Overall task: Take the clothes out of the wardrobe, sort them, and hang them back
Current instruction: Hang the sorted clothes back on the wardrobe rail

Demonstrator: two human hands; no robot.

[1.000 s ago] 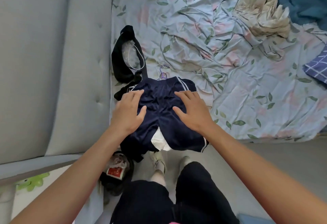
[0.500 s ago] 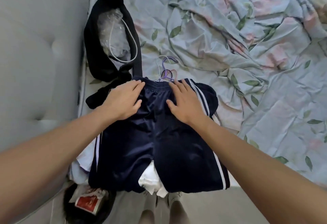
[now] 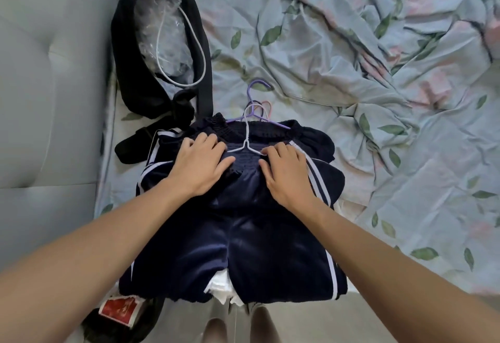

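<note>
Now both hands (image 3: 201,165) on navy shorts (image 3: 243,229), bed edge (image 3: 405,286)

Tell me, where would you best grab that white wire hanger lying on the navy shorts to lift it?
Probably by the white hanger's neck, just below its hook, coming from above at the far, waistband end of the navy shorts. That part lies bare between the left hand and right hand, while its shoulders run under the fingers. The purple hanger's hook overlaps it, so pinch carefully.
</note>
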